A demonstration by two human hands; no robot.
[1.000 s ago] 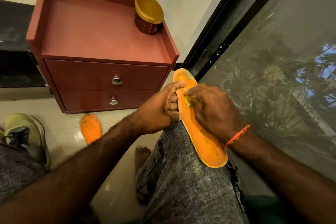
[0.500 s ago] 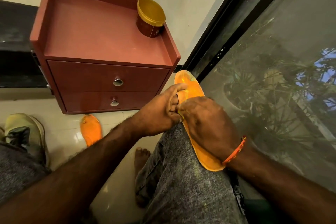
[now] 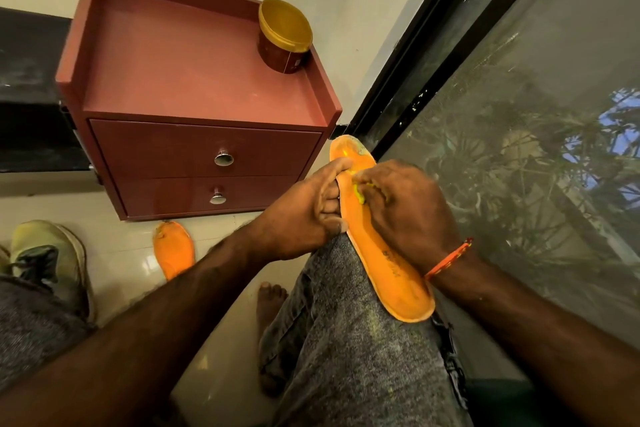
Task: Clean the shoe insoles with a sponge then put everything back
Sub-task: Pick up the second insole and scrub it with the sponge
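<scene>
Fingers of the right hand (image 3: 408,215) curl round a yellow-green sponge (image 3: 358,193), mostly hidden, pressed onto an orange insole (image 3: 388,263). Left hand (image 3: 304,218) pinches the insole's near edge, thumb on top, fingers under. Insole rests on the right knee, long axis running from the toe end, by the window frame, back toward the body. Sponge sits in the toe half; judged, the next stroke runs along that axis toward the heel. Second insole (image 3: 173,248) lies on the floor, shoe (image 3: 48,260) near it.
</scene>
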